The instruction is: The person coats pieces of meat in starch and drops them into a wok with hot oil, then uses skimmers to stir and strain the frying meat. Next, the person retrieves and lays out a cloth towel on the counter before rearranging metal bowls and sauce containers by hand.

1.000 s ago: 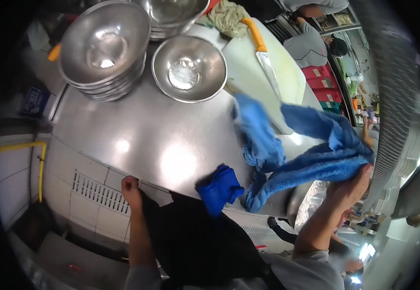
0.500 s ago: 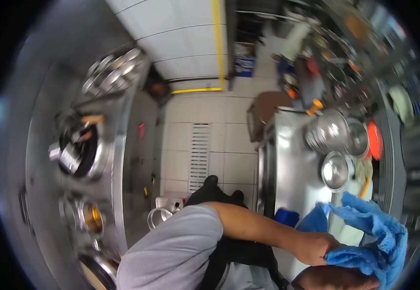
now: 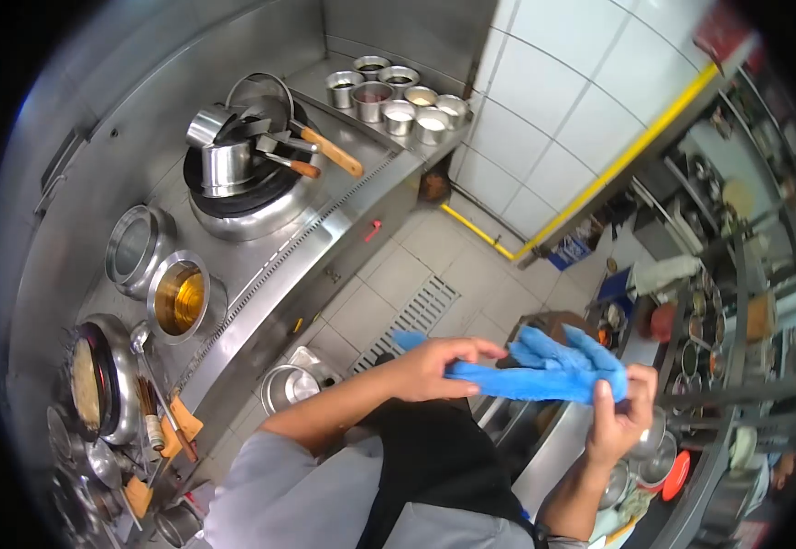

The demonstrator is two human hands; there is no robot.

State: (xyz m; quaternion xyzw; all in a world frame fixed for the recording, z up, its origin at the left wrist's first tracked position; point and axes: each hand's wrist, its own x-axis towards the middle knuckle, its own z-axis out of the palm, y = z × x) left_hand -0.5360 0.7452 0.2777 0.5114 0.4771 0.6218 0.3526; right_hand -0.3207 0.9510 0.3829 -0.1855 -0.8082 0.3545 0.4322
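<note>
A blue cloth (image 3: 535, 382) is stretched between my two hands in front of my black apron, its upper part bunched in loose folds. My left hand (image 3: 430, 369) grips the cloth's left end between thumb and fingers, and a small blue piece pokes out behind the knuckles. At the other end, my right hand (image 3: 625, 414) has its thumb pressed on the cloth and its fingers curled round the edge.
On the left steel range stand a wok with pots and ladles (image 3: 228, 169), a bowl of yellow liquid (image 3: 181, 300) and several seasoning cups (image 3: 400, 117). A steel counter (image 3: 544, 467) with bowls lies to the right. A floor drain (image 3: 413, 316) runs ahead.
My view has swung toward the range on the left. The cloth, bunched over the right counter before, is now held up and drawn out between both hands in front of me.
</note>
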